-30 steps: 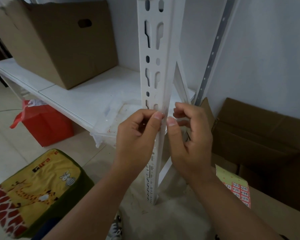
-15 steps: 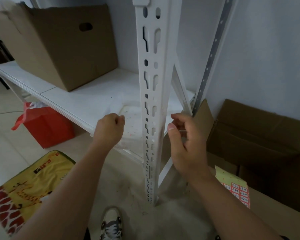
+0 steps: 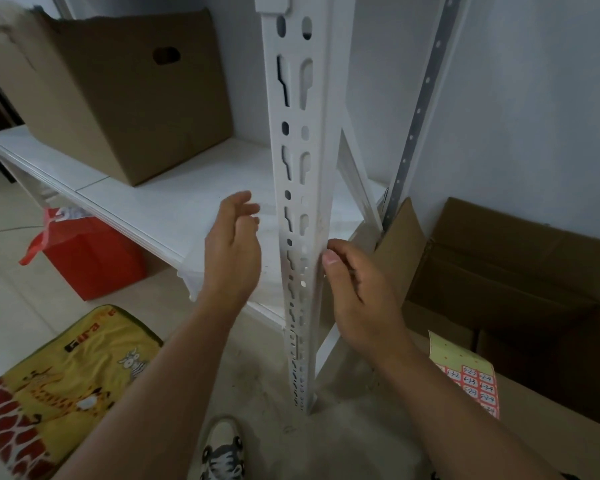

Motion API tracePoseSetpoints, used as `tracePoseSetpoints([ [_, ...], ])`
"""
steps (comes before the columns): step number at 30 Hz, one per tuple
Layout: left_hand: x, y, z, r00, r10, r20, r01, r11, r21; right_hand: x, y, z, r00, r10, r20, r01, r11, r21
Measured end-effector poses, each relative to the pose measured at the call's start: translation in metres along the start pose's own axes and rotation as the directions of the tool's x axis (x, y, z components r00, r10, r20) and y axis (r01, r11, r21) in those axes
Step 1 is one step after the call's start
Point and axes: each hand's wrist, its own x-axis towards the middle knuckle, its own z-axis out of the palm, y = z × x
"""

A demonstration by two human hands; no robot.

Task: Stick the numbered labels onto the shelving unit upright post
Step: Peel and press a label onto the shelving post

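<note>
Nearest lay a yellow giraffe-print cushion (image 3: 49,393) and a red-and-yellow sheet of numbered labels (image 3: 471,382) on a flat cardboard box (image 3: 534,434). The right hand (image 3: 357,292) pinched the white slotted steel upright post (image 3: 302,202) at its right edge. The left hand (image 3: 232,247) hovered relaxed and empty just left. Behind, a brown cardboard box (image 3: 125,91) sat on the white shelf board (image 3: 174,206).

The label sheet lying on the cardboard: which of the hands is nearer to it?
The right. The right hand is at the post, above and left of the label sheet, thumb against the post's edge. The left hand is beyond the post, farther away.
</note>
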Motion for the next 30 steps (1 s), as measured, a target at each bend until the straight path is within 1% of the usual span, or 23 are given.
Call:
tracePoseSetpoints([
  [1, -0.010, 0.012, 0.001, 0.997, 0.071, -0.004, -0.071, 0.995, -0.073, 0.001, -0.001, 0.001, 1.000, -0.012, -0.012, 0.012, 1.000, 0.014],
  [3, -0.031, 0.029, 0.005, 0.980, 0.198, 0.038, -0.193, 0.976, -0.101, 0.002, -0.003, 0.003, 0.999, -0.026, -0.034, 0.027, 0.999, 0.044],
  [5, -0.044, 0.035, 0.015, 0.961, 0.265, 0.079, -0.261, 0.964, -0.056, 0.003, -0.002, 0.002, 0.999, 0.000, -0.045, 0.003, 0.996, 0.084],
  [6, -0.046, 0.035, 0.020, 0.955, 0.285, 0.076, -0.285, 0.958, -0.019, 0.003, -0.001, 0.001, 0.998, 0.023, -0.050, -0.017, 0.994, 0.105],
  [9, -0.049, 0.032, 0.031, 0.940, 0.341, 0.002, -0.340, 0.937, 0.081, 0.002, -0.002, 0.000, 0.997, 0.060, -0.046, -0.054, 0.991, 0.124],
  [13, -0.048, 0.031, 0.038, 0.930, 0.366, -0.027, -0.358, 0.921, 0.156, 0.002, -0.006, -0.003, 0.997, 0.075, -0.015, -0.073, 0.989, 0.128],
  [20, -0.047, 0.037, 0.047, 0.919, 0.370, -0.135, -0.358, 0.928, 0.107, 0.003, -0.005, -0.005, 0.998, 0.069, -0.013, -0.067, 0.990, 0.124],
  [26, -0.048, 0.037, 0.050, 0.913, 0.380, -0.147, -0.352, 0.918, 0.184, 0.001, -0.006, -0.008, 0.997, 0.070, 0.018, -0.072, 0.988, 0.136],
  [30, -0.048, 0.038, 0.050, 0.907, 0.394, -0.148, -0.370, 0.914, 0.167, 0.001, -0.006, -0.009, 0.997, 0.073, 0.037, -0.078, 0.987, 0.141],
])
